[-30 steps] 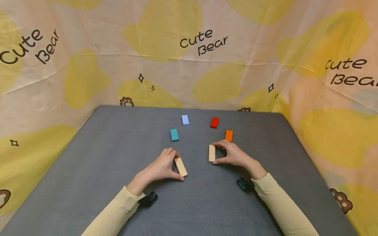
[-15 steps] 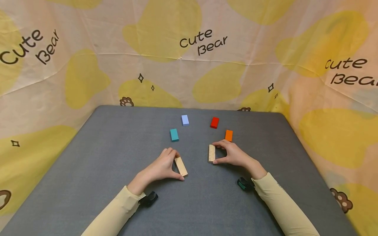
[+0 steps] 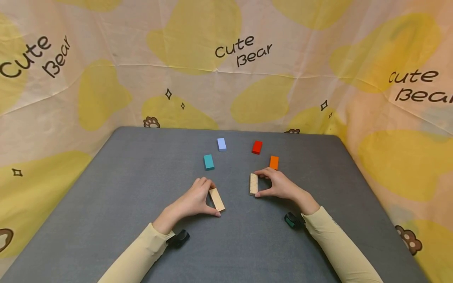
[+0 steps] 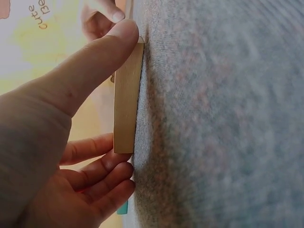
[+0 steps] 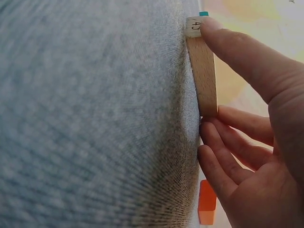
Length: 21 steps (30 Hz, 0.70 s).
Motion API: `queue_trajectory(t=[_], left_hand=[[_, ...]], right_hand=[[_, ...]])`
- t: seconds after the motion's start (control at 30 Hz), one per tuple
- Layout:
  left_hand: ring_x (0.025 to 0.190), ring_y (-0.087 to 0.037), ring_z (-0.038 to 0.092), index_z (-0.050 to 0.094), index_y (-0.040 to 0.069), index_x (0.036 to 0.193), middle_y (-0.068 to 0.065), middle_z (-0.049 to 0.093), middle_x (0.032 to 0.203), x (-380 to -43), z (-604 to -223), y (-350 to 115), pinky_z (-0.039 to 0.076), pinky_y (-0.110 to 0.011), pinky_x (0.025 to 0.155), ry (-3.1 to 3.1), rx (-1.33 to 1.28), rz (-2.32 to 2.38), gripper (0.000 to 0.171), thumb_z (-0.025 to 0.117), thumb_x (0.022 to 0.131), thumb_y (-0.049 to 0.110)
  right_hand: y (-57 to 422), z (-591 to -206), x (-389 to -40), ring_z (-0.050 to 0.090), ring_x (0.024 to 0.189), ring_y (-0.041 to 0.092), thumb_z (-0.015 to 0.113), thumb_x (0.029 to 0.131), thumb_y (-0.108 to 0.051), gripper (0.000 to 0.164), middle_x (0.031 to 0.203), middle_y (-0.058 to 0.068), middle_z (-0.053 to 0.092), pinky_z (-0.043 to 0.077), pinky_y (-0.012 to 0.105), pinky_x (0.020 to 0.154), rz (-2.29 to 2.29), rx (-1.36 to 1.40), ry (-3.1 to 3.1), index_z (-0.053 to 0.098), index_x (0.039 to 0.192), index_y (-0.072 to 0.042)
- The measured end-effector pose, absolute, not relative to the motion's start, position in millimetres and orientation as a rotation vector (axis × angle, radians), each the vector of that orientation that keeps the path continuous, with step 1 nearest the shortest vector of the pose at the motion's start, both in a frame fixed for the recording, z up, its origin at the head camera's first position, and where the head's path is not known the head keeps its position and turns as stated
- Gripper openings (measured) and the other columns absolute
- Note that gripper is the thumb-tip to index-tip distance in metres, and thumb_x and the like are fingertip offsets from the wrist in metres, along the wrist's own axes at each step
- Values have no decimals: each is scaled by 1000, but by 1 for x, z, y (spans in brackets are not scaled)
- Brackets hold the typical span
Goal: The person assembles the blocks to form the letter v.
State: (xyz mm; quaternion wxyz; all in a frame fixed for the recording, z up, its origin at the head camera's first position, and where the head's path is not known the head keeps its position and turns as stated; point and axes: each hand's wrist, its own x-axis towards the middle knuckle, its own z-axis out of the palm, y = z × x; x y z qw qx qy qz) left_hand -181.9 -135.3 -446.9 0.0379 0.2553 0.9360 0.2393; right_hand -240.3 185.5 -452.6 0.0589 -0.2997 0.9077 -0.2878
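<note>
My left hand holds a plain wooden block by its two ends, thumb at the near end and fingers at the far one. The block lies slantwise on the grey table, and the left wrist view shows its long side low against the cloth. To the right, my right hand grips a second wooden block end to end in the same manner. This one points almost straight away from me. Handwritten marks, perhaps "45", show on its near end in the right wrist view.
Beyond the hands lie a teal block, a light blue block, a red block and an orange block. The orange one is close behind my right fingers. A patterned cloth hangs behind the grey table.
</note>
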Motion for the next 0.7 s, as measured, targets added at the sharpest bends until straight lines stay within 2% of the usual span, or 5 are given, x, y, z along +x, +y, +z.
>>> queue_trajectory(t=[0.43,0.7], left_hand=[[98,-19,45,56,7,112,-2,51,100,-180,-446,-140,43,-35,85,2859,843,821,74,86,59,50],[96,-16,46,58,9,107,-1,52,100,-181,-448,-143,42,-34,86,2865,853,862,67,86,60,47]], right_hand=[[185,-450,-238,56,106,22,81,70,-44,73,118,9,58,46,41,92,-876,-948,2765,56,129,-9],[183,-451,-238,56,104,21,82,68,-46,73,116,8,59,47,39,90,-857,-934,2800,58,126,-9]])
